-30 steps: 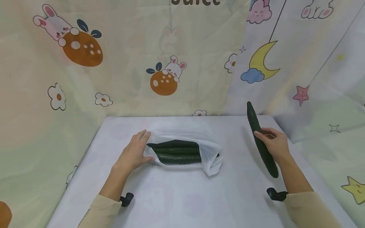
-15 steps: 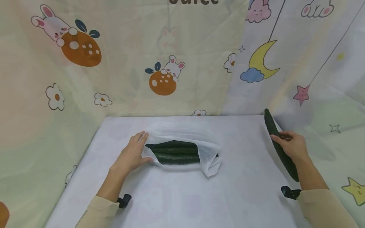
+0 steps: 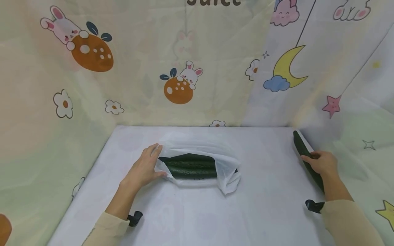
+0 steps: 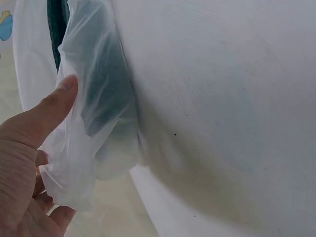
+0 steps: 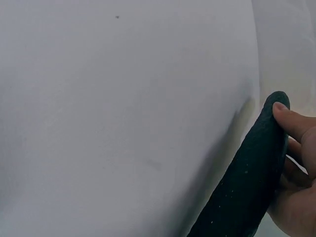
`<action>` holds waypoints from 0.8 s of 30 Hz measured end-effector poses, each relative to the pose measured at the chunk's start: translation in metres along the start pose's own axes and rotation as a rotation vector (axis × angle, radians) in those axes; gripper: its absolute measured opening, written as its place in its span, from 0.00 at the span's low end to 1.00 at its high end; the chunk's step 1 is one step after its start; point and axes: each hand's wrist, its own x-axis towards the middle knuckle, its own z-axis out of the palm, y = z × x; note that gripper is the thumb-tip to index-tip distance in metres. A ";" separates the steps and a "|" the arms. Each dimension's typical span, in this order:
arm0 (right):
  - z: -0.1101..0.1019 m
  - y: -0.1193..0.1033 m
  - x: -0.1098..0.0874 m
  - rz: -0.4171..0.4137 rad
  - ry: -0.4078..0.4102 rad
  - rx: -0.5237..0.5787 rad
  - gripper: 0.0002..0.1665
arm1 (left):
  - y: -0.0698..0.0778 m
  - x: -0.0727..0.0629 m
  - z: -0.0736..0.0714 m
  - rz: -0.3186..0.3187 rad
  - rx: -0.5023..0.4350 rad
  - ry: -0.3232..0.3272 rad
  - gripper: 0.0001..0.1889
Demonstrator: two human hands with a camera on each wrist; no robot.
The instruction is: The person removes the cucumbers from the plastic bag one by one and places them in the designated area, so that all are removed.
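Observation:
A thin white plastic bag (image 3: 227,171) lies across the middle of the table with its top side gaping. Dark green cucumbers (image 3: 191,166) show through the gap, side by side; the bag hides their ends. My left hand (image 3: 144,169) holds the bag's left end, thumb in front and fingers behind the film (image 4: 74,182). At the table's right edge, my right hand (image 3: 324,165) grips a single long cucumber (image 3: 301,145), which slants from far left to near right. In the right wrist view this cucumber (image 5: 247,173) lies close over its shadow; whether it touches the table I cannot tell.
The white-covered table (image 3: 197,218) ends at a printed cloth backdrop (image 3: 215,85) behind and at both sides. A black wrist mount (image 3: 134,218) sticks out at the left cuff, and another black mount (image 3: 314,206) at the right.
My right hand has carried the single cucumber rightward and down, from above the right part of the table to its right edge. The left hand and the bag stay nearly still.

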 end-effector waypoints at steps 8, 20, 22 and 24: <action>0.004 0.013 -0.003 0.000 -0.005 -0.082 0.42 | 0.003 0.000 0.001 -0.028 -0.023 -0.050 0.60; 0.012 -0.023 -0.016 -0.147 0.169 -0.059 0.38 | 0.007 0.005 -0.009 -0.061 -0.019 -0.056 0.59; 0.014 -0.034 -0.019 -0.172 0.160 -0.021 0.38 | 0.007 0.005 -0.007 -0.062 -0.012 -0.051 0.59; 0.017 -0.046 -0.022 -0.207 0.139 0.007 0.37 | 0.008 0.005 -0.006 -0.058 -0.003 -0.047 0.59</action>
